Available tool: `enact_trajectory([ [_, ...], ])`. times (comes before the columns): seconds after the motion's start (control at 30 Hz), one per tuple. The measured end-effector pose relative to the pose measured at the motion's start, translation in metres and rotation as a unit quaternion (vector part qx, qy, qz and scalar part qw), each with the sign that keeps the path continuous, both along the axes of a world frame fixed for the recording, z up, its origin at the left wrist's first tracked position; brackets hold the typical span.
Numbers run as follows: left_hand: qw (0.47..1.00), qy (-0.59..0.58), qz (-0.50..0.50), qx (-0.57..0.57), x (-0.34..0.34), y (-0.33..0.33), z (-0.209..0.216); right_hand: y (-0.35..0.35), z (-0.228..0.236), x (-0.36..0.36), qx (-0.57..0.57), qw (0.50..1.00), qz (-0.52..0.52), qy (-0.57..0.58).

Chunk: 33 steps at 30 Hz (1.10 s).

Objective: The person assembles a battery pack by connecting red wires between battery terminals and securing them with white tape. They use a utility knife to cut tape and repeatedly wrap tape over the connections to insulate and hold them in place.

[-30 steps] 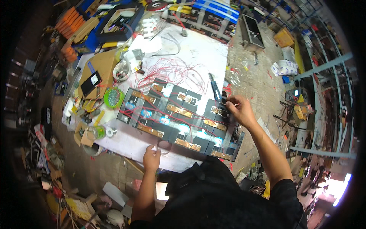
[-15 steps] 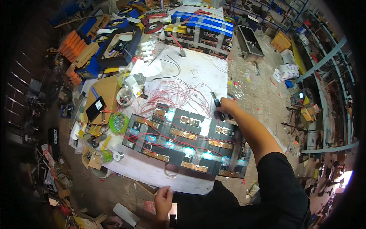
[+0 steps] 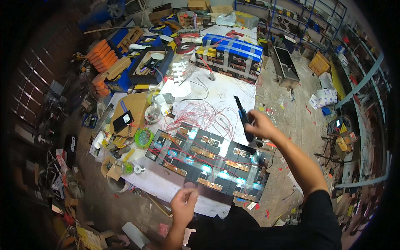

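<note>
Gripping what w/ our R hand (image 3: 261, 125)?
1 tool (image 3: 242, 113), pinched: by pack's (image 3: 214, 163) far edge, L of that hand; long axis runs away from us, tip slightly L.
L hand (image 3: 184, 204)?
Farther, nr pack's near edge; we can't tell its grip.

Floor (image 3: 300, 112): grey-brown, pretty scuffed, red and yellow scraps all over
Back racks (image 3: 306, 26): blue metal frames, shelves loaded with clutter
Left wall (image 3: 46, 71): dark, streaked with shiny bars
Worktable (image 3: 227, 89): white top, kinda grubby
</note>
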<state>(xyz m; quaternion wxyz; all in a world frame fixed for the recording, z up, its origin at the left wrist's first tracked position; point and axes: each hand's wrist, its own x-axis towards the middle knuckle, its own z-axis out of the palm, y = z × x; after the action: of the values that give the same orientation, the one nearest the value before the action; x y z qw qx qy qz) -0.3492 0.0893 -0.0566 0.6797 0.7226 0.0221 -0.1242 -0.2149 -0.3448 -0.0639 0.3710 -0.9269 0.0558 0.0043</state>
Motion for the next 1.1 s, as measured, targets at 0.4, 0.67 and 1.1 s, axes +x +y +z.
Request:
enact_trajectory([
  [0.4,0.987,0.051,-0.050,-0.144,0.015,-0.092,0.059,0.149,0.073,-0.220,0.290,0.949,0.063,0.107],
  [0.67,0.987,0.122,-0.055,-0.094,-0.031,-0.062,0.066,0.168,0.068,-0.263,0.310,0.942,0.073,0.106],
  [1.1,0.979,0.118,0.092,-0.136,-0.075,-0.027,0.053,0.200,0.045,-0.291,0.463,0.874,0.071,0.127],
])
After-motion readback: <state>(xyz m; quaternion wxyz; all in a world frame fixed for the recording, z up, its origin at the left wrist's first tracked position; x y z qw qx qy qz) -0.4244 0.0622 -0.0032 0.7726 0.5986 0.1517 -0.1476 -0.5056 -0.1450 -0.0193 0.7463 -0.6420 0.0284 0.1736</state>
